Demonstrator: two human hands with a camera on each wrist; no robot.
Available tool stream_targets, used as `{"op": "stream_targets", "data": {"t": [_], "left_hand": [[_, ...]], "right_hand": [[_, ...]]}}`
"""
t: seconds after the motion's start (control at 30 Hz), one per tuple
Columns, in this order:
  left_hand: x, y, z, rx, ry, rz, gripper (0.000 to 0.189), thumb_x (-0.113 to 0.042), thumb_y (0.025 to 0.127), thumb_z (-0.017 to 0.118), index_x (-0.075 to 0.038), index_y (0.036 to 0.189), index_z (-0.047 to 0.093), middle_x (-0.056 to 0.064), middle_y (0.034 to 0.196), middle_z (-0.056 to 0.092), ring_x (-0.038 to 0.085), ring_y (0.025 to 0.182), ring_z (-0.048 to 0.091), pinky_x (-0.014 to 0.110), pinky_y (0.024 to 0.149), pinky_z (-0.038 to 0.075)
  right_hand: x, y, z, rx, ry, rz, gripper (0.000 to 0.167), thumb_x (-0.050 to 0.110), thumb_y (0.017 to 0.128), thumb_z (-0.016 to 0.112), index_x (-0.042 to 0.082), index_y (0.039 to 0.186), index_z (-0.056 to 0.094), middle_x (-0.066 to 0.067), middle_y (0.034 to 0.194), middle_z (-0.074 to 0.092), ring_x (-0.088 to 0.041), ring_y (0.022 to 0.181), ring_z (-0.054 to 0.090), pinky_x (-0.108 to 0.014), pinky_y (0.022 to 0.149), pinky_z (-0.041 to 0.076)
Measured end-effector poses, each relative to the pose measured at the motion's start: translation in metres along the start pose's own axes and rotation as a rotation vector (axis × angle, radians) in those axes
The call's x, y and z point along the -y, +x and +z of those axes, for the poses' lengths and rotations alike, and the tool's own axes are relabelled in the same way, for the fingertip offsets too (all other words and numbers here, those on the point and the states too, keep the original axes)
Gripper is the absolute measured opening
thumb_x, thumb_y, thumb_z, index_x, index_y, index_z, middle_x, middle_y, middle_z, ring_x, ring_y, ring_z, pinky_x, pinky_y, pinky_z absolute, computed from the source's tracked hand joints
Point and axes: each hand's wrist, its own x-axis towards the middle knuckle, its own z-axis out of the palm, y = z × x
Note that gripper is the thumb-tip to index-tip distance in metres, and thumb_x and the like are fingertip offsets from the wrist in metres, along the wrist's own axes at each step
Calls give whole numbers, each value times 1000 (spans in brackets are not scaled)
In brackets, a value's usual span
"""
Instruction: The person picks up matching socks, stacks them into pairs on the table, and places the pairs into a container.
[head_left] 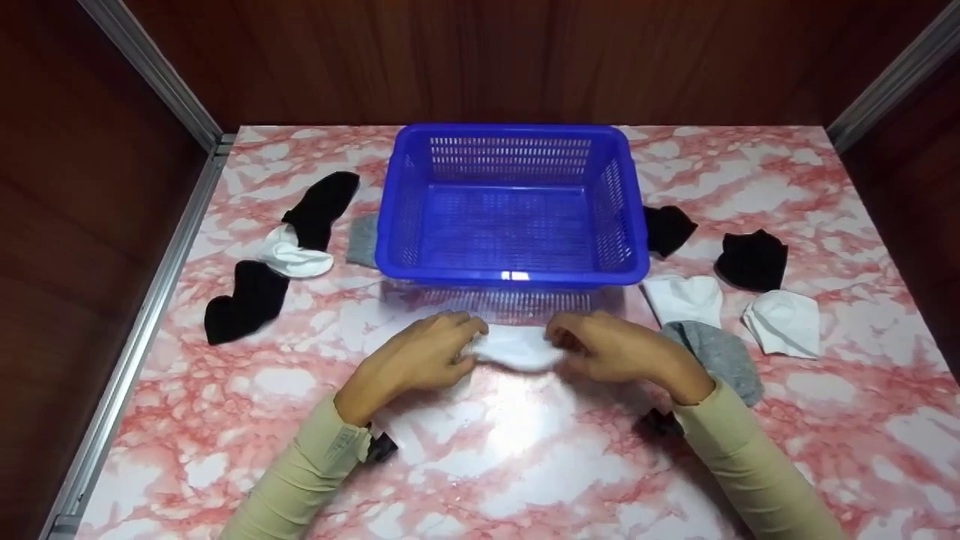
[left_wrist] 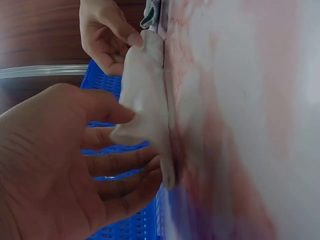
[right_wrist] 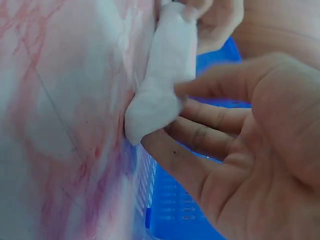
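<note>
A white sock [head_left: 517, 348] is stretched sideways between both hands, just in front of the blue basket [head_left: 512, 279]. My left hand [head_left: 427, 351] pinches one end of it between thumb and fingers; in the left wrist view the sock [left_wrist: 145, 95] hangs beside the curved fingers. At the other end my right hand [head_left: 611, 346] pinches the cloth, and the right wrist view shows the thumb pressed on the sock [right_wrist: 159, 80] with fingers behind it. Close by the right forearm lies a grey sock [head_left: 720, 360].
Black socks [head_left: 247, 301] and a white sock [head_left: 294, 253] lie at left, with a grey sock [head_left: 362, 240] partly under the basket. More black socks [head_left: 752, 260] and white socks [head_left: 784, 322] lie at right. Wooden panels [head_left: 480, 60] enclose the marbled table [head_left: 300, 420].
</note>
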Motion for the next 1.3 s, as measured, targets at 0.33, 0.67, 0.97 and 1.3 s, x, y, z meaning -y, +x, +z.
{"op": "stream_targets", "data": {"t": [0.33, 0.67, 0.97, 1.3], "left_hand": [[2, 7, 2, -82, 33, 1, 15, -8, 94, 60, -4, 101, 73, 9, 92, 72, 22, 77, 66, 39, 71, 58], [5, 7, -5, -93, 0, -45, 12, -14, 96, 63, -6, 100, 72, 4, 83, 70, 16, 69, 58, 36, 65, 54], [4, 2, -4, -3, 31, -4, 22, -19, 89, 79, -6, 106, 74, 9, 102, 71, 24, 85, 68, 40, 79, 59], [10, 2, -12, -47, -301, -173, 14, -11, 95, 63, -10, 103, 74, 0, 78, 64, 9, 65, 51, 26, 61, 48]], "right_hand": [[-5, 3, -1, -17, -15, -3, 33, 0, 84, 73, 11, 114, 64, -2, 98, 69, -15, 90, 62, -34, 81, 56], [-12, 3, -7, -74, 8, -11, 30, -2, 85, 69, 12, 112, 69, 0, 99, 74, -12, 86, 63, -33, 79, 57], [-19, 3, -9, -28, 9, -55, 20, 3, 91, 75, 12, 108, 80, -3, 104, 80, -20, 97, 75, -39, 89, 62], [-18, -2, -6, -74, 286, 25, 22, 7, 96, 71, 7, 118, 66, -7, 107, 73, -19, 99, 70, -30, 88, 59]]}}
